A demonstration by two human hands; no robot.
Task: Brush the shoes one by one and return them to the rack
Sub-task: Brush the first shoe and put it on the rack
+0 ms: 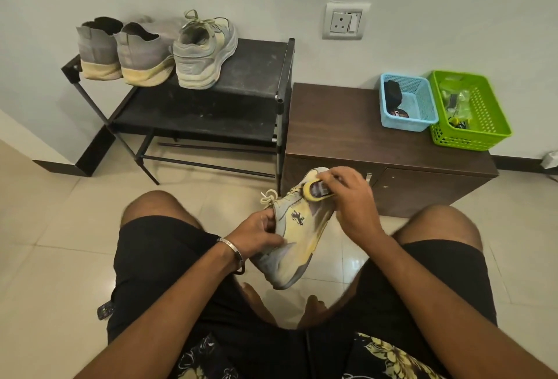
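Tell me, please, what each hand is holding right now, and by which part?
The left hand grips the sneaker at its collar and heel end. The right hand holds the yellow brush by its back, against the toe area.

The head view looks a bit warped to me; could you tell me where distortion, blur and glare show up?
Head view: wide-angle bending curves the shoe rack and wall edges; the right hand with the brush is slightly motion-blurred against the held shoe; soft glare patches sit on the floor tiles.
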